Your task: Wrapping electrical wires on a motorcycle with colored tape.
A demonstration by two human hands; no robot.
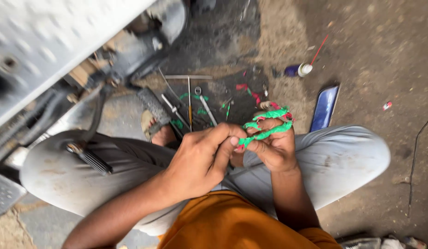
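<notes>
I see hand tools (191,103) scattered on oily ground, a spray can (299,70) beyond them, a blue phone (324,107) lying flat, motorcycle bodywork (48,41) at left.

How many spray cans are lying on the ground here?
1. A spray can with a thin red straw lies on the dirt beyond the tools, up and to the right of the green strip held in both hands. Others may be hidden.
</notes>
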